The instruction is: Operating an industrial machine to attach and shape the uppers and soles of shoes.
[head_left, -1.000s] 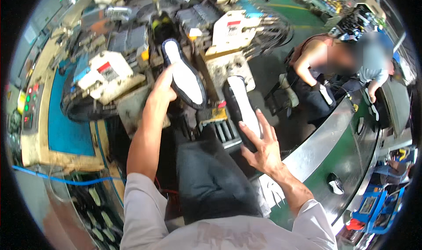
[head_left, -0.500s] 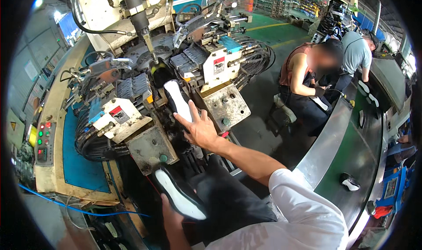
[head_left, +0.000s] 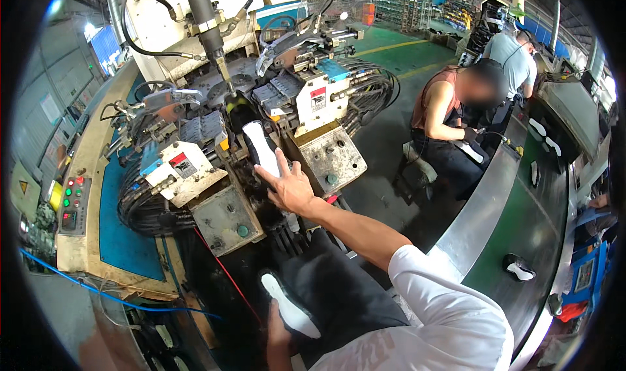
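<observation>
A black shoe upper with a white bottom [head_left: 262, 148] lies bottom up in the middle of the machine, its far end under the metal rod [head_left: 225, 74]. My right hand [head_left: 291, 187] spans its near end, thumb and fingers spread along the two edges. Low down beside my dark trousers, my left hand [head_left: 278, 332] holds a second black shoe upper with a white bottom [head_left: 290, 309]. That one is tilted with its white side up. Most of my left fingers are hidden behind it.
Machine side blocks [head_left: 182, 169] with hoses flank the shoe. A control panel [head_left: 74, 205] sits at the left. On the right runs a conveyor belt [head_left: 495, 260] carrying shoes, one a black-and-white shoe [head_left: 519, 267]. A seated co-worker [head_left: 437, 110] handles a shoe; another person stands beyond.
My left hand and its shoe have moved right and down, closer to my lap. My right hand stays on the shoe in the machine. The whole view has shifted slightly.
</observation>
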`<state>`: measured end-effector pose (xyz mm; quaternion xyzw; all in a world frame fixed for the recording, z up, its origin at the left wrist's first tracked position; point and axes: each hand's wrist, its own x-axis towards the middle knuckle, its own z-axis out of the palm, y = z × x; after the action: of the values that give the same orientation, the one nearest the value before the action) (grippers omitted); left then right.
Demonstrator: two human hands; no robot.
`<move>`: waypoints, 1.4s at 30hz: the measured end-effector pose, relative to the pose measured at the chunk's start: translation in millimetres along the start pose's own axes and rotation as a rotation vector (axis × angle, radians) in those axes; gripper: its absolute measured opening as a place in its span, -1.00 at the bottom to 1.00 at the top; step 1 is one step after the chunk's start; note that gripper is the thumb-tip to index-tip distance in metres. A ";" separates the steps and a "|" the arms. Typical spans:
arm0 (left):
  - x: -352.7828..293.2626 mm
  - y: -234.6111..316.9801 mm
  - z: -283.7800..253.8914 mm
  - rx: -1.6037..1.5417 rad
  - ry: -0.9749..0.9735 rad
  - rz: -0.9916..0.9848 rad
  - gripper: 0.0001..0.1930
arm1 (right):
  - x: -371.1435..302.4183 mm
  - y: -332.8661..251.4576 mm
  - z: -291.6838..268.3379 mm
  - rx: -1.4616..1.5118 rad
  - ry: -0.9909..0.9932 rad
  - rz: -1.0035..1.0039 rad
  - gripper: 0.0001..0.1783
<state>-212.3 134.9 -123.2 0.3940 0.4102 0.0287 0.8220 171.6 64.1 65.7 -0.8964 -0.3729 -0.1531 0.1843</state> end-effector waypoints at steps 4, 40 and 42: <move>-0.7 0.2 7.9 0.054 0.031 -0.004 -0.28 | -9.0 3.3 3.6 0.020 -0.012 -0.004 -0.04; -16.6 15.3 25.7 0.010 0.204 -0.045 -0.06 | 29.9 4.1 31.9 -0.057 0.210 -0.282 -0.22; -17.2 28.1 37.8 0.034 0.207 -0.106 -0.02 | 58.0 8.4 39.5 -0.096 0.212 -0.257 -0.26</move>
<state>-189.6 124.2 -79.8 0.3806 0.5137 0.0191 0.7687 222.4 111.6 52.8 -0.8280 -0.4550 -0.2867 0.1585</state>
